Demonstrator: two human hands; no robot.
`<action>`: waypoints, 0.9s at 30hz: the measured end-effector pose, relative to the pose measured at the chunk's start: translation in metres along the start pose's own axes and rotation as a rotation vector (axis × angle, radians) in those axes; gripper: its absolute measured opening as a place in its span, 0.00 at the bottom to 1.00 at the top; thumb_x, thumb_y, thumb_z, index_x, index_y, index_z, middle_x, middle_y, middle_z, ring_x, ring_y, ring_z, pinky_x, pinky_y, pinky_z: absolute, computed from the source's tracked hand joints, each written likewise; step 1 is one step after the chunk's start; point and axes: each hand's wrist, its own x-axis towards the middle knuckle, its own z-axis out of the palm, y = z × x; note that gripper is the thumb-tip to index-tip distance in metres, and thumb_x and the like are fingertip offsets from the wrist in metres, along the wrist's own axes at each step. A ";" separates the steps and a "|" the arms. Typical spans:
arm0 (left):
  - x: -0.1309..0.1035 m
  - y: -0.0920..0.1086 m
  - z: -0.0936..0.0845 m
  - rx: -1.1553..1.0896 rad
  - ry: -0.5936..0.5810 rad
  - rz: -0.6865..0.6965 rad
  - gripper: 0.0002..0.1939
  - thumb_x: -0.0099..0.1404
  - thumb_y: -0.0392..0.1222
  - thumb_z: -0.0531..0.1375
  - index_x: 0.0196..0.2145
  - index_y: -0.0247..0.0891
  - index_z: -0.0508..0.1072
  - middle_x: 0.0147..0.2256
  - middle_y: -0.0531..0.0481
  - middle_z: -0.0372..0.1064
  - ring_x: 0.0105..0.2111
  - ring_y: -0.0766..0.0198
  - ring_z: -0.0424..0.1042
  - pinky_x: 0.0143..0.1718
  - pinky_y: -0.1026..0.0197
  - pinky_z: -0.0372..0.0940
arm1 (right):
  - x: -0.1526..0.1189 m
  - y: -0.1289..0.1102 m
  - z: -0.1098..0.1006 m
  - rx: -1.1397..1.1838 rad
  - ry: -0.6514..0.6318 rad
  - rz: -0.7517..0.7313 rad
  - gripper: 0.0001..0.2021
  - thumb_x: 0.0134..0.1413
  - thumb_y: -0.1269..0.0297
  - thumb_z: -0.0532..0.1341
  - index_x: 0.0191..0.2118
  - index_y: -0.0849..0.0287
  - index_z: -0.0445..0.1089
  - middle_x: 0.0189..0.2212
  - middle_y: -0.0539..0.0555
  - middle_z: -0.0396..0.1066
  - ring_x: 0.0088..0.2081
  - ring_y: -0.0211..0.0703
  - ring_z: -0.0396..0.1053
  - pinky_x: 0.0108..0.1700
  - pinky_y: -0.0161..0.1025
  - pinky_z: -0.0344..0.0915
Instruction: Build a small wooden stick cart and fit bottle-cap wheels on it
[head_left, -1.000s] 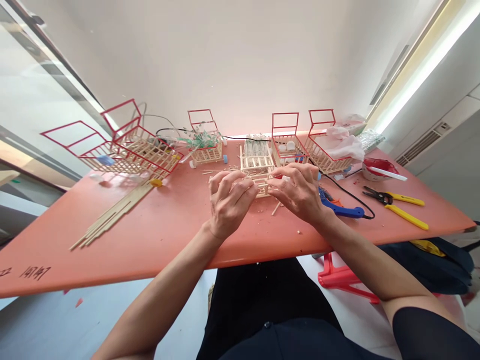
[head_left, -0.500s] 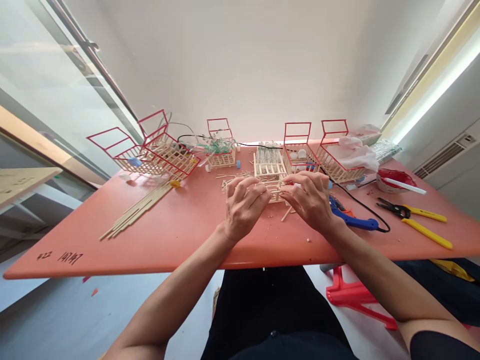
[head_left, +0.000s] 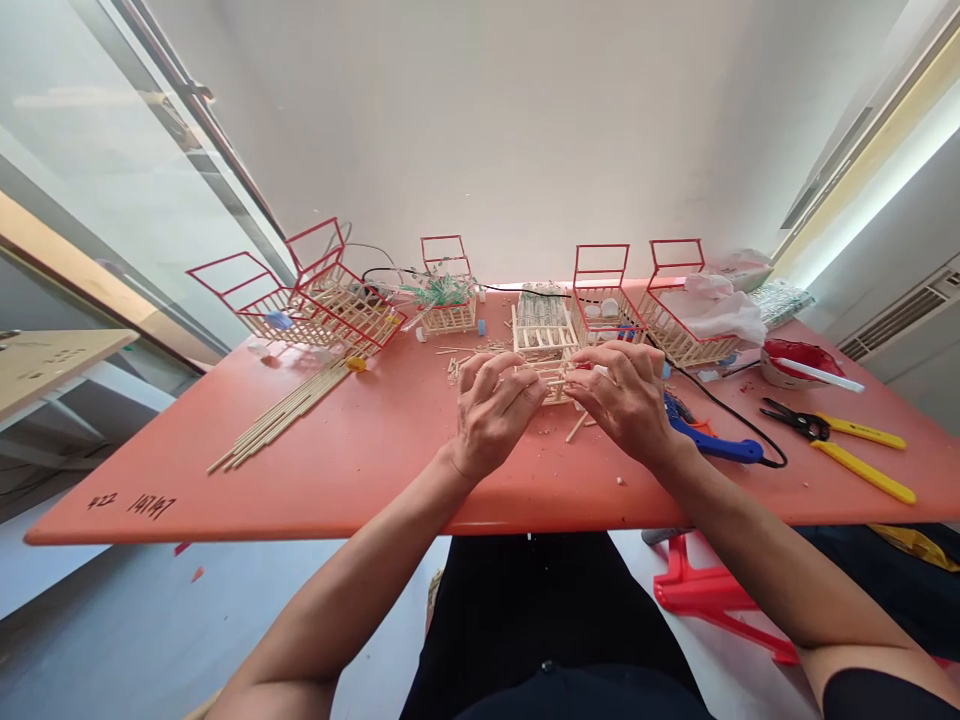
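Between my hands, low over the table, is a small frame of pale wooden sticks (head_left: 556, 389). My left hand (head_left: 493, 412) is closed on its left side, fingers bent and pressed together at the tips. On the opposite side my right hand (head_left: 625, 402) pinches the frame with thumb and fingers. My fingers partly hide the frame and their exact grip points. Just behind it stands a paler stick rack (head_left: 541, 333). A short loose stick (head_left: 576, 428) lies near my right thumb, among crumbs of wood.
Stick baskets with red handles (head_left: 352, 300) stand along the back. Long sticks (head_left: 281, 420) lie at left. A blue glue gun (head_left: 716, 443) with a black cord, yellow-handled pliers (head_left: 847, 435) and a bowl of red paint (head_left: 799, 362) are at right on the orange table (head_left: 300, 515).
The whole view has shifted slightly, so everything on the table appears a little farther right. Both hands keep their places at the stick frame, with no clear change in grip.
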 end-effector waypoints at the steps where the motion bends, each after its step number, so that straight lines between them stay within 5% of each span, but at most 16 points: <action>1: 0.000 0.000 0.000 -0.001 0.008 0.001 0.10 0.74 0.29 0.69 0.46 0.43 0.79 0.39 0.51 0.86 0.50 0.54 0.82 0.58 0.46 0.67 | 0.000 0.000 0.000 0.007 0.004 0.001 0.07 0.79 0.59 0.65 0.55 0.52 0.76 0.55 0.56 0.85 0.59 0.53 0.74 0.63 0.52 0.60; 8: -0.003 -0.002 0.000 -0.010 0.001 -0.022 0.10 0.75 0.31 0.68 0.49 0.45 0.80 0.39 0.51 0.85 0.49 0.53 0.83 0.57 0.45 0.67 | -0.001 -0.003 0.000 0.020 -0.083 0.033 0.04 0.78 0.63 0.66 0.52 0.51 0.77 0.56 0.55 0.84 0.61 0.54 0.74 0.64 0.52 0.60; 18: -0.002 -0.003 0.000 0.026 0.016 0.003 0.08 0.77 0.31 0.66 0.45 0.45 0.77 0.38 0.53 0.84 0.47 0.54 0.83 0.54 0.46 0.68 | 0.003 -0.007 0.003 -0.027 0.029 -0.015 0.05 0.82 0.65 0.62 0.48 0.52 0.76 0.52 0.52 0.86 0.57 0.49 0.75 0.62 0.50 0.59; 27: -0.007 -0.008 -0.005 -0.054 -0.013 -0.048 0.11 0.76 0.37 0.69 0.54 0.45 0.79 0.48 0.47 0.86 0.53 0.50 0.82 0.58 0.44 0.67 | -0.002 -0.005 0.003 -0.028 -0.130 0.072 0.12 0.82 0.54 0.62 0.60 0.50 0.75 0.60 0.56 0.82 0.63 0.55 0.72 0.65 0.54 0.56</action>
